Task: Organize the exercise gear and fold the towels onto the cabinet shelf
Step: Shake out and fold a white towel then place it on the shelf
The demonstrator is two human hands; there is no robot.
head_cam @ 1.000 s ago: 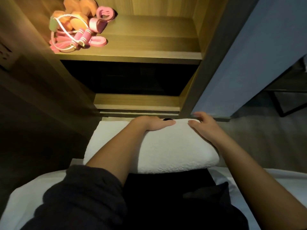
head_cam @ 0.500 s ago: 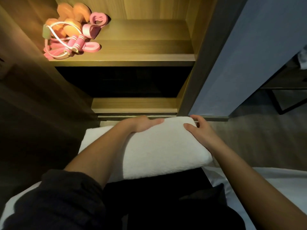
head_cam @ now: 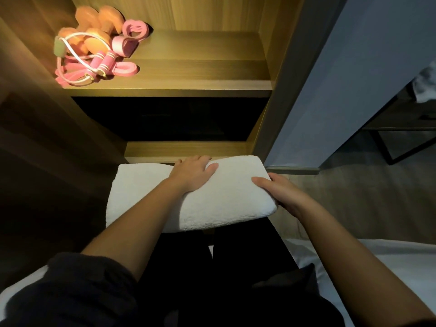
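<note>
Folded white towel (head_cam: 212,204) across the person's lap, long axis running left to right, parallel to the cabinet front. The left hand (head_cam: 192,174) lies flat on top near the far edge, fingers extended. The right hand (head_cam: 280,192) clasps the right short end, thumb above, fingers hidden beneath. The lit shelf (head_cam: 200,86) lies ahead and above, with exercise gear (head_cam: 94,55) heaped at its left. Its bare right part seems to suit a broadside lift by the 2 hands
</note>
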